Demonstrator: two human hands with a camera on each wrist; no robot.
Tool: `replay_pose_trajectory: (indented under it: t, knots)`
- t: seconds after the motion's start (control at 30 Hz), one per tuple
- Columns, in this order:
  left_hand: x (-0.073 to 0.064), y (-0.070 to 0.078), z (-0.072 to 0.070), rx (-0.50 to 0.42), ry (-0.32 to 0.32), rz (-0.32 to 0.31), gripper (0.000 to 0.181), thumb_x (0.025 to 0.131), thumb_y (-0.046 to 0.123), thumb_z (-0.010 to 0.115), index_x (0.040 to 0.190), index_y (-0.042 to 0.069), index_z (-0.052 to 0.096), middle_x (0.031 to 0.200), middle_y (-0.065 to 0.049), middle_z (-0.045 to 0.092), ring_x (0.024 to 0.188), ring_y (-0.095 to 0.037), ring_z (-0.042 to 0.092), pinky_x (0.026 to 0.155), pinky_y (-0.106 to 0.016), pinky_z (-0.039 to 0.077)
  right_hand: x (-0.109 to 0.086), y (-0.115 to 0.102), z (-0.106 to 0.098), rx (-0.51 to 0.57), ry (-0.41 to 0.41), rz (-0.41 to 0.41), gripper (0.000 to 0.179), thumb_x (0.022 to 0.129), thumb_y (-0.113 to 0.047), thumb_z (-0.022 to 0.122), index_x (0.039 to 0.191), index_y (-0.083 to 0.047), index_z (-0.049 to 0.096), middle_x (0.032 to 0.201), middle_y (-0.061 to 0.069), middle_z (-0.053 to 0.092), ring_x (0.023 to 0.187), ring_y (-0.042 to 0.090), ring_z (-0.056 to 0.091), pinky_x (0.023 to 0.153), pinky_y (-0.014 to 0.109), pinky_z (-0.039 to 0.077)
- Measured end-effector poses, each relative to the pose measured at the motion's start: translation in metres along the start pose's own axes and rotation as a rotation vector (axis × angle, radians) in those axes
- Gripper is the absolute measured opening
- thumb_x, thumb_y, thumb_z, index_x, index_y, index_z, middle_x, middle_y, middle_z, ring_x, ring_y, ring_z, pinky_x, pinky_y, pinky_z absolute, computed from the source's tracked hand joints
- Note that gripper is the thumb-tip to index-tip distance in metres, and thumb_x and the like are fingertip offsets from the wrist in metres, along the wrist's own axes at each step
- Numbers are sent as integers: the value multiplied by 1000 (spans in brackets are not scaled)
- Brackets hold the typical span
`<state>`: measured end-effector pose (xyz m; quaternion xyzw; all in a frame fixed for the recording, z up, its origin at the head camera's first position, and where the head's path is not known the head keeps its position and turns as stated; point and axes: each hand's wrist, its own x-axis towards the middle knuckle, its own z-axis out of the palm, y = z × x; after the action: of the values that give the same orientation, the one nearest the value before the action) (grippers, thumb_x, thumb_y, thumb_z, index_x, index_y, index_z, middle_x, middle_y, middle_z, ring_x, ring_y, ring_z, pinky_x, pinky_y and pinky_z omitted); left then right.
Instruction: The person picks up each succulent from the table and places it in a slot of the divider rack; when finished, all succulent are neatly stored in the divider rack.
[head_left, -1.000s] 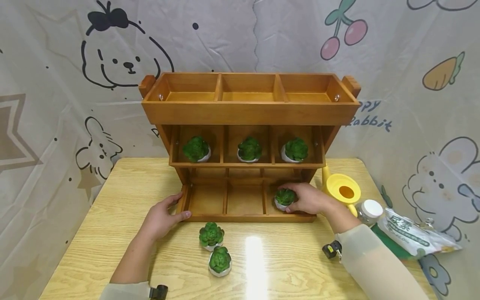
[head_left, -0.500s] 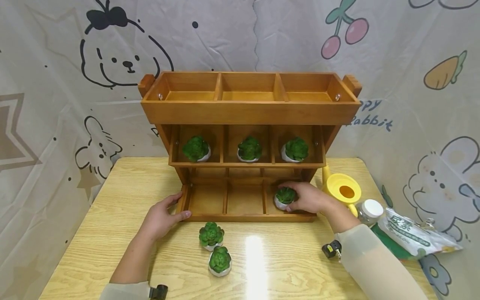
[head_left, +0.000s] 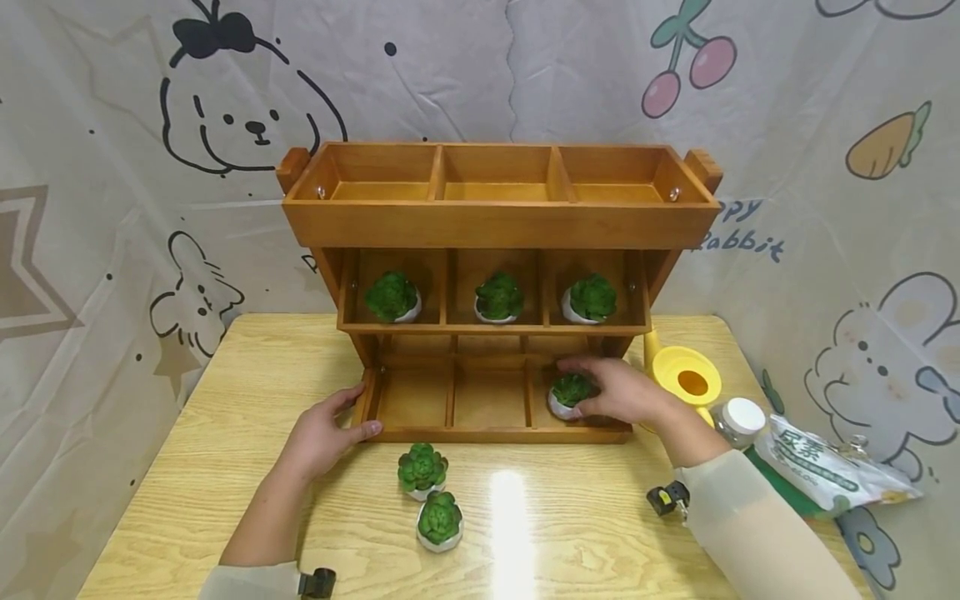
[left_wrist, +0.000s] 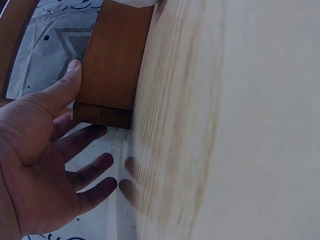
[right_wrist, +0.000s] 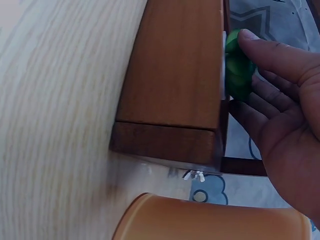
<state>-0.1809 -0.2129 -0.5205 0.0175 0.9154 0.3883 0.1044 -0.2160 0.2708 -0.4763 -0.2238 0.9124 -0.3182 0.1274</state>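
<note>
A three-tier wooden planter shelf (head_left: 498,227) stands on the table. My right hand (head_left: 618,390) has thumb and fingers around a small potted succulent (head_left: 564,407) in the bottom tier's right compartment. In the right wrist view, the thumb and fingers meet its green leaves (right_wrist: 238,70), while the front board (right_wrist: 172,70) hides most of the pot. My left hand (head_left: 321,433) rests against the bottom tier's left corner, its thumb over the front rim. The left wrist view shows its other fingers (left_wrist: 92,167) loosely spread beyond the board's end (left_wrist: 102,115).
Two potted succulents (head_left: 422,471) stand on the table before the shelf. The middle tier holds one succulent per compartment, such as the left one (head_left: 392,296). To the right are a yellow watering can (head_left: 684,367), a white-lidded jar (head_left: 744,415) and a white-green bag (head_left: 817,467).
My right hand has shifted slightly up and to the right around the succulent, and its wrist has moved a little right. The left hand has not visibly moved.
</note>
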Motion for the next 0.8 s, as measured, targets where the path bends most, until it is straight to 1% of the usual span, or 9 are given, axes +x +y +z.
replay_pose_trajectory:
  t: [0.17, 0.27, 0.4, 0.6, 0.8]
  knots:
    - [1, 0, -1, 3, 2, 0, 85, 91, 46, 80, 160, 14, 42, 158, -18, 47, 147, -47, 37, 116, -64, 34, -1, -6, -4, 25, 0, 13, 72, 85, -16, 87, 148, -5, 55, 147, 12, 60, 136, 34, 55, 111, 53, 46]
    - [2, 0, -2, 5, 0, 0, 86, 91, 48, 79, 160, 14, 42, 159, -18, 46, 147, -47, 36, 116, -65, 33, -2, -9, -4, 40, 2, 27, 71, 85, -16, 88, 148, -7, 56, 147, 9, 60, 137, 32, 55, 111, 51, 47]
    - [1, 0, -1, 6, -1, -7, 87, 91, 49, 79, 160, 14, 42, 159, -18, 45, 147, -47, 35, 116, -65, 33, -3, -15, -4, 60, 3, 26, 71, 85, -17, 87, 148, -9, 56, 147, 6, 60, 137, 30, 55, 111, 50, 47]
    - [0, 1, -1, 5, 4, -6, 86, 90, 49, 79, 160, 14, 42, 159, -18, 45, 147, -47, 35, 116, -65, 33, -5, -27, -1, 87, 0, -33, 66, 87, -12, 85, 146, -7, 57, 145, 9, 61, 136, 33, 56, 111, 52, 46]
    - [0, 1, -1, 6, 2, -10, 85, 91, 47, 79, 160, 15, 42, 159, -17, 45, 148, -47, 35, 116, -65, 32, -5, -34, 5, 101, -10, -98, 64, 88, -16, 84, 145, -5, 57, 143, 12, 63, 132, 32, 60, 110, 47, 48]
